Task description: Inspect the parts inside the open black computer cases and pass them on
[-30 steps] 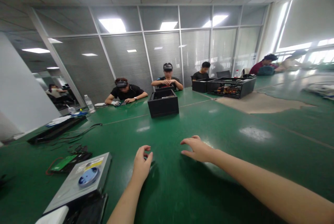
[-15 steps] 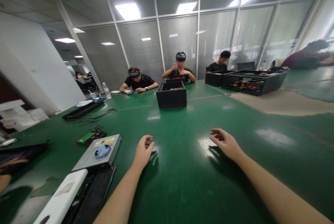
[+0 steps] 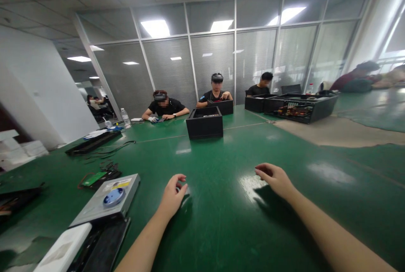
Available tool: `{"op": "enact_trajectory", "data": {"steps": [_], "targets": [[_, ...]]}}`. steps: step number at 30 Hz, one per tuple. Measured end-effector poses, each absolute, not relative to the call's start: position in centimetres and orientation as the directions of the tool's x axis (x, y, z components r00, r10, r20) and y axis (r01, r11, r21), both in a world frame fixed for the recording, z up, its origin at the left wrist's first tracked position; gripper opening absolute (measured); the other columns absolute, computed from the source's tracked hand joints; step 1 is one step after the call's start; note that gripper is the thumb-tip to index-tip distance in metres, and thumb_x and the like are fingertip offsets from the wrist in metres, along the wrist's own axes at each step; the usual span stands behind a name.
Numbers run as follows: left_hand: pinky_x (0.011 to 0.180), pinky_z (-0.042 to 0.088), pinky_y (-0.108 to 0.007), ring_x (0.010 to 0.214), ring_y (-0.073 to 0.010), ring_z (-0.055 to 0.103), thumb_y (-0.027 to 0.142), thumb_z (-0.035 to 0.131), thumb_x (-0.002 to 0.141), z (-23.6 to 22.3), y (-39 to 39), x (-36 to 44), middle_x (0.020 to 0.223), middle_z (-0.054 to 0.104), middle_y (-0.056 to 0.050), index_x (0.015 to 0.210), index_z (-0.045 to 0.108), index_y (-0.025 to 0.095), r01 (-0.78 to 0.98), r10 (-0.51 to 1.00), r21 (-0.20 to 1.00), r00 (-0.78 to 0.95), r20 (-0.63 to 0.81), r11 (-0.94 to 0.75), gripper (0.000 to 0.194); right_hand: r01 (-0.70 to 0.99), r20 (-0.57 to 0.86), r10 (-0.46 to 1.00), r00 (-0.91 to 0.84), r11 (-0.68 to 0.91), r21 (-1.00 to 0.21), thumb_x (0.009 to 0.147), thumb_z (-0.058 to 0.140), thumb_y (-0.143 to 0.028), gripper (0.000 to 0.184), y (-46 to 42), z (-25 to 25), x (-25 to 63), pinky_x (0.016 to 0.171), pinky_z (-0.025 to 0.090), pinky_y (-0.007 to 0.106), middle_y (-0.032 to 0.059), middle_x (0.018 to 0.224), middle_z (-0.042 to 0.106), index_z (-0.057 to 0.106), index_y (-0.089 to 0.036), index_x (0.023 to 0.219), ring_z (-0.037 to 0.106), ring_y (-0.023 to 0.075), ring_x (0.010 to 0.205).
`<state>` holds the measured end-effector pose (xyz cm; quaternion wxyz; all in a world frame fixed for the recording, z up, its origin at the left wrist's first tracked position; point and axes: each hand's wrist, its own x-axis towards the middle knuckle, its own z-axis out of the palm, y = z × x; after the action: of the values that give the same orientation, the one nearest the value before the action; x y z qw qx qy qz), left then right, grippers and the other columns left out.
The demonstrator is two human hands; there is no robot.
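Note:
My left hand (image 3: 173, 196) is held just above the green table (image 3: 218, 229), its fingers loosely curled and the thumb a little apart. Nothing shows in its grasp. To its left sits a silver optical drive (image 3: 106, 200) with a blue round piece (image 3: 114, 197) on top. My right hand (image 3: 276, 180) hovers over the table on the other side, fingers bent and thumb close to them, holding nothing that I can see. A black box (image 3: 204, 124) stands beyond and between both hands.
A white casing (image 3: 65, 248) and a black panel (image 3: 109, 244) lie at the near left. Behind the drive is a green circuit board (image 3: 93, 179) with cables. Several people sit around the table. An open computer case (image 3: 319, 109) stands at the far right.
My view has tilted slightly upward. The fingers of my right hand have drawn closer together. Across the table, the middle person's hands have moved down from near the head to a dark box.

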<state>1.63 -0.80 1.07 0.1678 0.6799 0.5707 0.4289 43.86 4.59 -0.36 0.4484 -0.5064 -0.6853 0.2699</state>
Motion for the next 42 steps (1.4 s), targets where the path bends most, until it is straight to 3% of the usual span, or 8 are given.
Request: {"op": "enact_trajectory", "data": {"steps": [8, 19, 25, 28, 31, 33, 35, 42], "targets": [[0.069, 0.047, -0.030, 0.075, -0.0162, 0.060, 0.033, 0.054, 0.088, 1.5, -0.8, 1.7, 0.095, 0.064, -0.003, 0.111, 0.058, 0.021, 0.626, 0.951, 0.734, 0.041, 0.305, -0.263, 0.026, 0.391, 0.274, 0.948, -0.159, 0.315, -0.865, 0.087, 0.060, -0.054, 0.044, 4.5, -0.6, 43.4, 0.062, 0.054, 0.032, 0.0059, 0.081, 0.071, 0.065, -0.016, 0.108, 0.068, 0.0208, 0.072], [0.067, 0.048, -0.030, 0.072, -0.0173, 0.062, 0.036, 0.056, 0.086, 1.7, -1.1, 2.0, 0.090, 0.066, -0.003, 0.108, 0.060, 0.022, 0.598, 0.948, 0.750, 0.056, 0.313, -0.283, 0.026, 0.427, 0.369, 0.920, -0.129, 0.388, -0.817, 0.087, 0.060, -0.053, 0.043, 2.9, 1.4, 42.2, 0.062, 0.054, 0.033, 0.0041, 0.078, 0.068, 0.065, -0.017, 0.110, 0.064, 0.0195, 0.067], [0.065, 0.048, -0.030, 0.072, -0.0172, 0.063, 0.034, 0.057, 0.085, 1.8, -1.1, 2.3, 0.091, 0.066, -0.003, 0.108, 0.060, 0.021, 0.599, 0.949, 0.747, 0.077, 0.305, -0.288, 0.027, 0.636, 0.672, 0.735, -0.089, 0.561, -0.530, 0.089, 0.059, -0.047, 0.036, -0.1, 6.9, 41.4, 0.086, 0.052, 0.038, 0.0095, 0.101, 0.069, 0.066, -0.020, 0.111, 0.065, 0.0241, 0.093], [0.065, 0.048, -0.030, 0.073, -0.0174, 0.063, 0.035, 0.056, 0.085, 1.8, -0.9, 2.3, 0.092, 0.066, -0.003, 0.108, 0.060, 0.021, 0.604, 0.952, 0.744, 0.085, 0.295, -0.285, 0.027, 0.839, 0.761, 0.648, 0.007, 0.411, -0.357, 0.091, 0.054, -0.050, 0.040, 1.0, 11.4, 44.7, 0.098, 0.046, 0.043, 0.0137, 0.115, 0.066, 0.066, -0.018, 0.113, 0.060, 0.0290, 0.111], [0.065, 0.048, -0.030, 0.074, -0.0177, 0.064, 0.036, 0.056, 0.086, 1.8, -0.4, 2.2, 0.093, 0.066, -0.004, 0.108, 0.060, 0.021, 0.610, 0.954, 0.743, 0.081, 0.288, -0.276, 0.028, 0.972, 0.545, 0.832, 0.105, 0.029, -0.231, 0.086, 0.050, -0.067, 0.059, 4.4, 14.0, 49.5, 0.093, 0.044, 0.053, 0.0204, 0.108, 0.068, 0.070, -0.014, 0.102, 0.060, 0.0385, 0.108], [0.065, 0.048, -0.030, 0.075, -0.0180, 0.064, 0.037, 0.055, 0.085, 1.7, -0.1, 2.1, 0.092, 0.067, -0.004, 0.108, 0.059, 0.021, 0.615, 0.955, 0.739, 0.078, 0.288, -0.273, 0.028, 0.988, 0.323, 0.939, 0.122, -0.085, -0.127, 0.080, 0.051, -0.076, 0.069, 6.4, 14.3, 51.8, 0.084, 0.046, 0.053, 0.0229, 0.099, 0.070, 0.071, -0.012, 0.095, 0.064, 0.0400, 0.097], [0.066, 0.049, -0.031, 0.075, -0.0185, 0.064, 0.038, 0.055, 0.085, 1.7, 0.3, 2.2, 0.092, 0.067, -0.004, 0.107, 0.060, 0.021, 0.626, 0.951, 0.728, 0.080, 0.297, -0.280, 0.028, 0.995, 0.214, 0.973, 0.092, -0.079, -0.068, 0.077, 0.056, -0.075, 0.068, 7.5, 14.2, 53.0, 0.077, 0.048, 0.046, 0.0227, 0.095, 0.071, 0.071, -0.011, 0.096, 0.067, 0.0372, 0.090], [0.069, 0.050, -0.032, 0.076, -0.0187, 0.063, 0.039, 0.056, 0.084, 1.5, 0.8, 2.6, 0.095, 0.067, -0.005, 0.107, 0.061, 0.021, 0.680, 0.938, 0.664, 0.106, 0.330, -0.311, 0.030, 0.998, 0.176, 0.983, -0.062, 0.055, 0.040, 0.076, 0.066, -0.062, 0.048, 2.2, 15.6, 47.9, 0.068, 0.046, 0.038, 0.0173, 0.086, 0.072, 0.071, -0.016, 0.089, 0.068, 0.0315, 0.080]]}}
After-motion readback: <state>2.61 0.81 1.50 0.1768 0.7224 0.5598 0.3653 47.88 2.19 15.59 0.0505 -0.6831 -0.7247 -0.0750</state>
